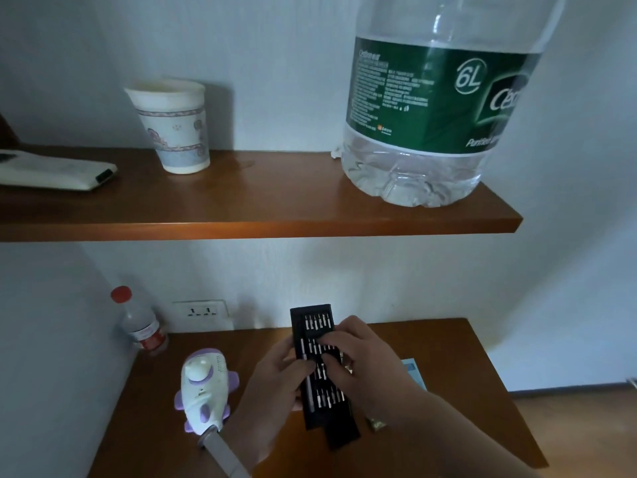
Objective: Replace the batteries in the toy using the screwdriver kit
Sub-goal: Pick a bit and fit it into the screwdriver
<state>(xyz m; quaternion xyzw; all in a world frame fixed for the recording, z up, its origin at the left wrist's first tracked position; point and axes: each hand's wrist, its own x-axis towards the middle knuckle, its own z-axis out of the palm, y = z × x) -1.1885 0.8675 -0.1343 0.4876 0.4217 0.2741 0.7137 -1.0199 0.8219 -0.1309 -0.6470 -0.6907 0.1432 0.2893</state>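
The left hand [272,377] grips the screwdriver kit [310,319] over the bench [448,374]. The right hand [362,357] lays bent fingers on its bits, grasp unclear. The toy [201,391] lies alongside.

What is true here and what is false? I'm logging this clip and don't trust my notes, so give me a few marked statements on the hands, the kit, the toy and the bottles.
1. The left hand holds the screwdriver kit by its left edge. True.
2. The right hand grips the toy. False: its fingers are on the open kit, and the toy lies untouched on the desk, left of both hands.
3. The big water bottle stands on the shelf above the desk. True.
4. The small bottle has a blue cap. False: its cap is red.
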